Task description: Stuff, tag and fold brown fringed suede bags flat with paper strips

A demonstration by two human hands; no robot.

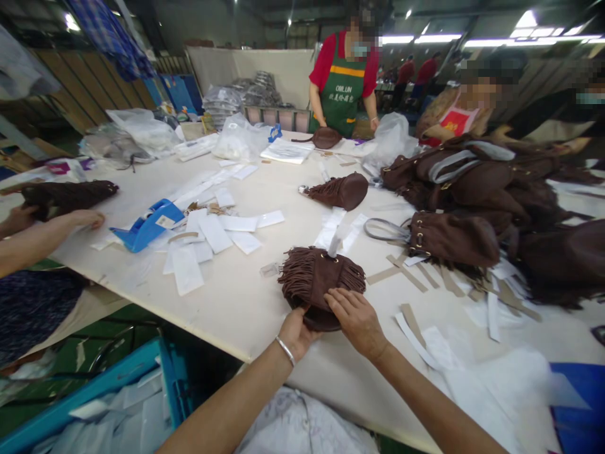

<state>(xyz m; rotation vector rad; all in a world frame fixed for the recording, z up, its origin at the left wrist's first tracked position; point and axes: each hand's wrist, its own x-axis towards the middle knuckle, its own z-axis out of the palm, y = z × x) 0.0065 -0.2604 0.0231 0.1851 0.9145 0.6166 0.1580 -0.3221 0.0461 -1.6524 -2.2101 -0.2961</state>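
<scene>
A dark brown fringed drawstring bag (314, 277) lies on the table in front of me, its bottom towards me. White wrapping stands up from its top near a metal eyelet. My left hand (297, 333) grips the lower edge from below, thumb up against the bag, and its other fingers are partly hidden. Over the lower right side of the bag curve the fingers of my right hand (355, 318), holding it from above. A small clear plastic piece (270, 270) lies left of the bag. Just beyond it are white paper strips (331, 228).
Brown bags (454, 239) are heaped at right, near tan strips (416, 277). A blue tape dispenser (149, 226) sits among white slips at left. Another fringed bag (347, 189) lies farther back. Co-workers stand around the table (227, 315); one handles a bag (75, 197) at far left. A teal crate (165, 353) stands below.
</scene>
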